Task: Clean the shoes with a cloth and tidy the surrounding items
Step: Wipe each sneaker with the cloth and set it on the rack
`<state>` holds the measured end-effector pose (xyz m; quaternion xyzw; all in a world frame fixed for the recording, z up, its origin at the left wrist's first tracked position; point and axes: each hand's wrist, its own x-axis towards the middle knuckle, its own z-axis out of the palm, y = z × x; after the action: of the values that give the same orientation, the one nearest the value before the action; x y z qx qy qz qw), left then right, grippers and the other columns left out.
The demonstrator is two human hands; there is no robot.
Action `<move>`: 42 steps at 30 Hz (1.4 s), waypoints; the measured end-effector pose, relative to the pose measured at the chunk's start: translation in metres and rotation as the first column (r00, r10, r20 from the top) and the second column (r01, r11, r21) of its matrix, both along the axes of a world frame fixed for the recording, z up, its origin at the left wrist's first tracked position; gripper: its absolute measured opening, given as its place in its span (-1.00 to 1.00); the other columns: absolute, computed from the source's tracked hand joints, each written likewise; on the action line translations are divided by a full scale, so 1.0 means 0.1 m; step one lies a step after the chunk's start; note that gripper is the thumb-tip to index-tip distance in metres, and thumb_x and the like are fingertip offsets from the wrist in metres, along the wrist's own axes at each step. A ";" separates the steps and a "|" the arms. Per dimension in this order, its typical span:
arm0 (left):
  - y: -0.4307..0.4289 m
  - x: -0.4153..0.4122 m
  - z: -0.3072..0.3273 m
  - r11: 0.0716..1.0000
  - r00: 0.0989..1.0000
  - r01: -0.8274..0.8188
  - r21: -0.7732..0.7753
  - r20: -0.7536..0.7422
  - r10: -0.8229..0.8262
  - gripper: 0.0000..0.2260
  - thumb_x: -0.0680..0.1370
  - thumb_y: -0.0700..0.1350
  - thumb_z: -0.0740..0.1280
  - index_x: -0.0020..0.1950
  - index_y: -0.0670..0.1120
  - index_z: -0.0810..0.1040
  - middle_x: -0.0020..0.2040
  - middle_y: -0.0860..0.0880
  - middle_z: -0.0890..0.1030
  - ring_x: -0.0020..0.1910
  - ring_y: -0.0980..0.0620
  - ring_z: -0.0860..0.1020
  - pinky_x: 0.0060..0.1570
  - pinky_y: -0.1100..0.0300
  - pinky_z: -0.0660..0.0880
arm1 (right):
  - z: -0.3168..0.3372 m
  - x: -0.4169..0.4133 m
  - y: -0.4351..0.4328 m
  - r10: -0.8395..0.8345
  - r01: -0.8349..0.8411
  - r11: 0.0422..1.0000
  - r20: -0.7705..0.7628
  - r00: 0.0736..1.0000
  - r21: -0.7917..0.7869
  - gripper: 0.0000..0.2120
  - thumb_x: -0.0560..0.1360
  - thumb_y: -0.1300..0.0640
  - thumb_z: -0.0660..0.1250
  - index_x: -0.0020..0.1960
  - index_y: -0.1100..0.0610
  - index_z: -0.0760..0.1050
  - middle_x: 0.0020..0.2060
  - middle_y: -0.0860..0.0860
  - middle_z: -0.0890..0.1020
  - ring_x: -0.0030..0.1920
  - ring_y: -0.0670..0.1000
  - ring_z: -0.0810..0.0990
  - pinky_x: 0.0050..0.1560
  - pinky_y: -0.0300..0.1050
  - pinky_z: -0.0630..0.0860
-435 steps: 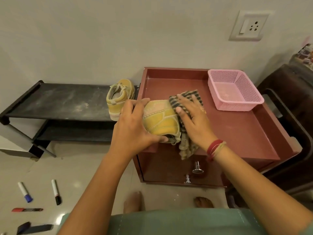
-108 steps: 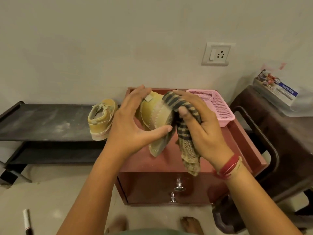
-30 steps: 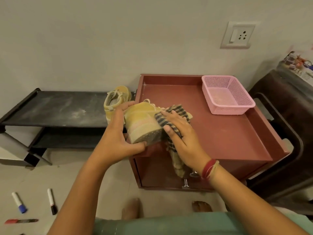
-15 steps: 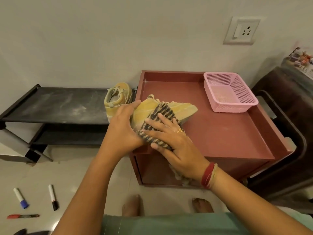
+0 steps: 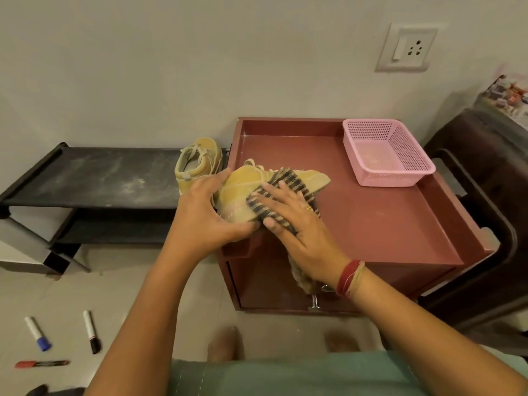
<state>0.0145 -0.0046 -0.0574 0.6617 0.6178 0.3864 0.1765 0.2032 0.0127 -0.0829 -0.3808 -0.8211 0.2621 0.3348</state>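
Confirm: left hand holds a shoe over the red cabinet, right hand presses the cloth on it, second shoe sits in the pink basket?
One thing is wrong. The head view shows the second shoe on the black rack, left of the cabinet; the basket holds no shoe. The rest stands: left hand holds the shoe, right hand presses the cloth on it.

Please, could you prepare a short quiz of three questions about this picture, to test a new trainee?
1. Fill in: the second shoe stands on the black ____.
2. The left hand grips the yellow shoe. What does the right hand press on it? A) brush B) striped cloth C) marker
3. True or false: the pink basket stands on the floor.

Key: 1 rack. 2 B. 3 false: it stands on the red cabinet.
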 end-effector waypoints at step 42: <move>0.10 -0.01 -0.14 0.998 0.968 -0.060 -0.015 -0.247 0.055 -0.05 0.20 0.41 0.33 0.49 -0.04 0.31 0.30 -0.02 0.37 0.29 0.02 0.36 0.20 0.16 0.35 | -0.12 0.13 0.17 -0.012 -0.018 0.992 0.225 0.974 0.128 -0.56 0.58 -0.10 0.05 0.43 -0.04 0.31 0.42 -0.13 0.33 0.48 -0.10 0.14 0.50 -0.11 0.00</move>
<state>0.0137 0.0050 -0.0717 0.6843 0.6581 0.2993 0.0948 0.2165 0.0296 -0.0951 -0.3843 -0.8695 0.1640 0.2634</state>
